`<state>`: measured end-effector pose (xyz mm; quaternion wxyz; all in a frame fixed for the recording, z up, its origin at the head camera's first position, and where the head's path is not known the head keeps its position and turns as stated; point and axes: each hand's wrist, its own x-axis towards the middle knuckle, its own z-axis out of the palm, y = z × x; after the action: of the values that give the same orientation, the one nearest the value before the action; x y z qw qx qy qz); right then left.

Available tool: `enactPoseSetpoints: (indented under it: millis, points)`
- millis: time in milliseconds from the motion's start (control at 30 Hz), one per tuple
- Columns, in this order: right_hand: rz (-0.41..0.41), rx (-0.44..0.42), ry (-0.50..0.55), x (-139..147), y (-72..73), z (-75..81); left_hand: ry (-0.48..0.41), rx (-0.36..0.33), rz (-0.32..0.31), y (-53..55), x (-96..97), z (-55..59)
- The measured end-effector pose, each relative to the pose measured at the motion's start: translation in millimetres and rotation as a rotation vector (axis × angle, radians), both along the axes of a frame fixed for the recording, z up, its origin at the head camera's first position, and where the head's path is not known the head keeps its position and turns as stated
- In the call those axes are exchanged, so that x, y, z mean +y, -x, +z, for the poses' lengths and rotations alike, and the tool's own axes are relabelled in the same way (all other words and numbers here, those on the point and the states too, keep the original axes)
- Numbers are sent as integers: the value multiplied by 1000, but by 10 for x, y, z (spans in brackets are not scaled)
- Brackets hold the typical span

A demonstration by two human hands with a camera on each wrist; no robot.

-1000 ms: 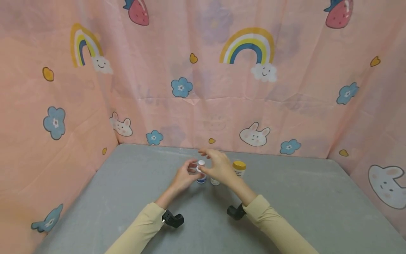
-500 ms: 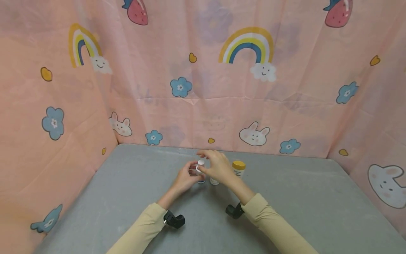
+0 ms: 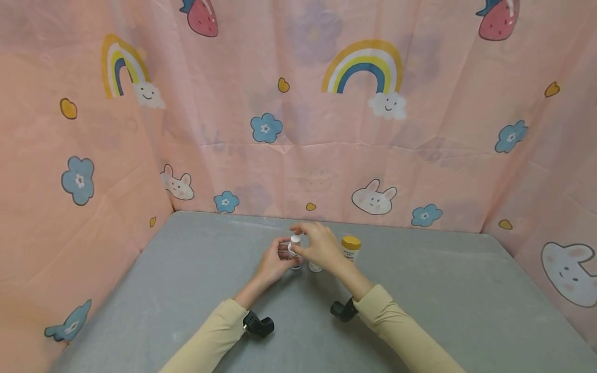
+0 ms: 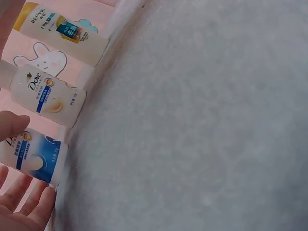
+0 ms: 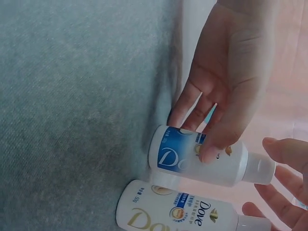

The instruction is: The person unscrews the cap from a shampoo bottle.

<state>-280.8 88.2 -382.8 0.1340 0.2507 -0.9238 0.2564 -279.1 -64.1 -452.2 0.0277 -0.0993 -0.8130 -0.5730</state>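
A small blue-and-white Dove bottle (image 5: 173,149) stands upright on the table. My left hand (image 3: 272,260) grips its body from the left, thumb across the front label and fingers behind. My right hand (image 3: 322,248) is spread around the top of that bottle. In the right wrist view its thumb (image 5: 288,151) is beside the white cap (image 5: 260,168), and its curved fingers (image 5: 284,197) are on the cap's other side. A cream-white Dove bottle (image 4: 48,94) stands close by on the right, partly behind my right hand in the head view.
To the right of both Dove bottles stands a white REPAND bottle (image 4: 62,36) with a yellow cap (image 3: 351,242). The grey table (image 3: 210,269) ends at a pink patterned curtain (image 3: 298,166) at the back and sides.
My left hand has moved slightly right and closed around the blue-and-white Dove bottle's body. My right hand has stayed almost where it was, around the cap.
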Motion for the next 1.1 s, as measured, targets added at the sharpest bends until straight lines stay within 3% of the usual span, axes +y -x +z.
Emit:
enactPoseSetpoints:
  millis: [233,600,833,1100]
  points:
    - [-16,-43,10,-4,17,-12,-9,44,-27,31,-1,-35]
    - [9,-60,25,-12,50,-51,9,17,-30,5,18,-29]
    - [10,-68,6,3,43,-33,14,35,-43,-14,14,-24]
    - [24,-81,18,-9,35,-9,22,69,27,-27,-28,-34]
